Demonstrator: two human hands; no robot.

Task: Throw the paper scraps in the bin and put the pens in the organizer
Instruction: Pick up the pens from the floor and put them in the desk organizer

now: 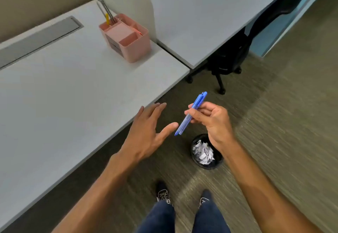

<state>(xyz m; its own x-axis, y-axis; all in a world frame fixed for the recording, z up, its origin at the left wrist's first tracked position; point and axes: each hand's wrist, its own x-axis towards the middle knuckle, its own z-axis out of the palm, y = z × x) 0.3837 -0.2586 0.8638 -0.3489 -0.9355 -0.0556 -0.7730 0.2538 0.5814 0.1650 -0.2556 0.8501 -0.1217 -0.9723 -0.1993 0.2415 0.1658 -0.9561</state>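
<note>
- Though bare across most of its grey top, desk (64, 86) carrying pink organizer (128, 37) near its far right corner; thin pens standing in a back compartment
- Black bin (218, 161) on carpet below right wrist; crumpled paper scraps (203, 152) inside
- Left hand (146, 132) spread wide, holding nothing; thumb tip just beside the lower end of the pens
- Right hand (214, 121) pinched around blue pens (191, 114); bundle tilted, caps up past the fingertips, tips down-left, above the floor beyond desk edge
</note>
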